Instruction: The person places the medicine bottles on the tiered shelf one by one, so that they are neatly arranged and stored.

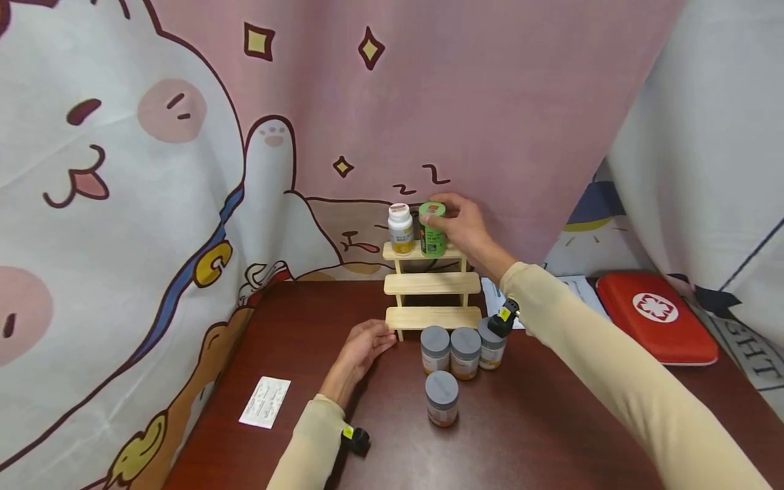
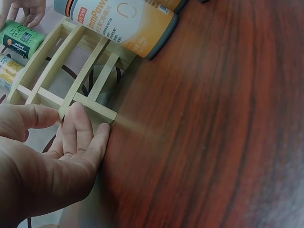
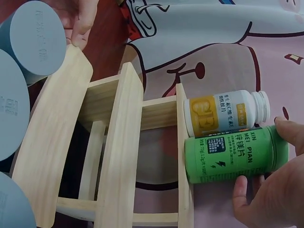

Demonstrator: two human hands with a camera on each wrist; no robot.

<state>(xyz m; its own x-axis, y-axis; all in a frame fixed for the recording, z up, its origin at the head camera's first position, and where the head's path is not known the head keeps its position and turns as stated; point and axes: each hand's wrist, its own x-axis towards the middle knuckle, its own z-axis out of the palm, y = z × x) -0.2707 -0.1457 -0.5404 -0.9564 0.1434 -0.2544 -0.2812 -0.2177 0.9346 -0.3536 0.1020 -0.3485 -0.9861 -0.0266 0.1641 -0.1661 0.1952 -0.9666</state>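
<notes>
My right hand (image 1: 468,226) grips a green bottle (image 1: 433,239) near its lid, thumb on one side and fingers on the other. The bottle stands upright on the top step of a small three-step wooden display rack (image 1: 431,284). Close beside it on that step is a white supplement bottle (image 3: 225,113) with a yellow label. Down at the left end of the bottom step, my left hand (image 1: 363,348) pinches the rack's edge between thumb and fingers, which the left wrist view (image 2: 71,152) shows from close up.
Several grey-lidded jars (image 1: 465,352) stand on the dark wood table (image 1: 294,340) in front of the rack, one jar (image 1: 442,398) nearer me. A white paper slip (image 1: 265,402) lies left. A red case (image 1: 657,318) and papers (image 1: 582,292) lie right. Printed cloth (image 1: 520,102) hangs behind.
</notes>
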